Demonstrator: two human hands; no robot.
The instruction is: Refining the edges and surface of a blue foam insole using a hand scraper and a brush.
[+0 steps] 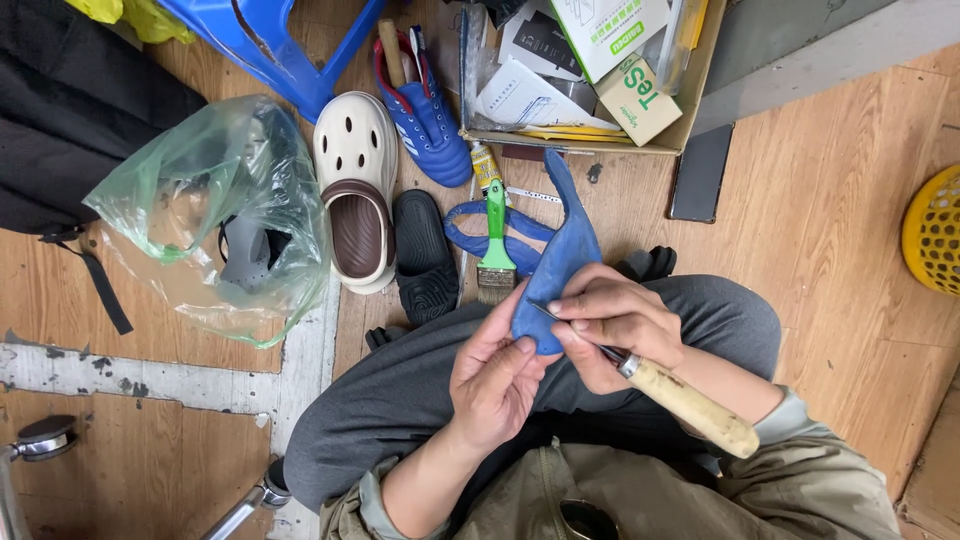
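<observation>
Over my lap, my left hand (pixel 495 380) holds the lower end of a blue rubbery strip (pixel 560 255), a curved shoe part that rises to a point. My right hand (pixel 615 325) grips a tool with a pale wooden handle (pixel 690 405) and a metal collar. Its thin blade lies against the blue piece near my left thumb. Just beyond my knees lies a brush with a green handle (pixel 495 235) on a second blue loop-shaped piece (pixel 470 235).
On the wooden floor ahead lie a cream and brown clog (pixel 355 190), a black slide sandal (pixel 423 255) and a blue sports shoe (pixel 425 110). A green plastic bag (pixel 215 215) sits left, a cardboard box of packets (pixel 590 70) ahead, a yellow basket (pixel 935 235) right.
</observation>
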